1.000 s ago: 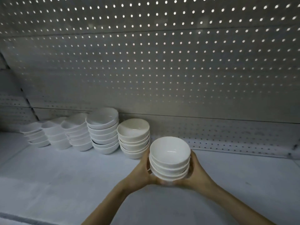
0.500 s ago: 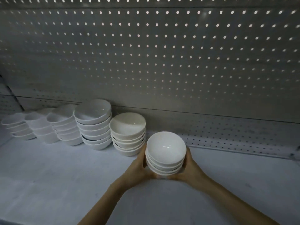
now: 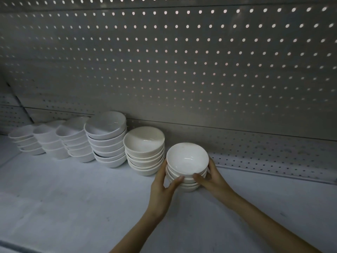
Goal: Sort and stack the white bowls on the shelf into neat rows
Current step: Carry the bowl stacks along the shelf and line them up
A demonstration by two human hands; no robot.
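Head view: the bowl stack (image 3: 187, 167) is brought farther back than a second ago, seemingly onto the shelf (image 3: 73, 198), just right of the neighbouring stack (image 3: 145, 152). It is clasped by the left hand (image 3: 162, 187) and right hand (image 3: 213, 178), fingers curled round it; release is judged next.

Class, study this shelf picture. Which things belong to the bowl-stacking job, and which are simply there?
Part of the job:
- held stack of bowls, gripped by the left hand and right hand
- row of five bowl stacks to its left
- shelf

Simply there:
- perforated back panel
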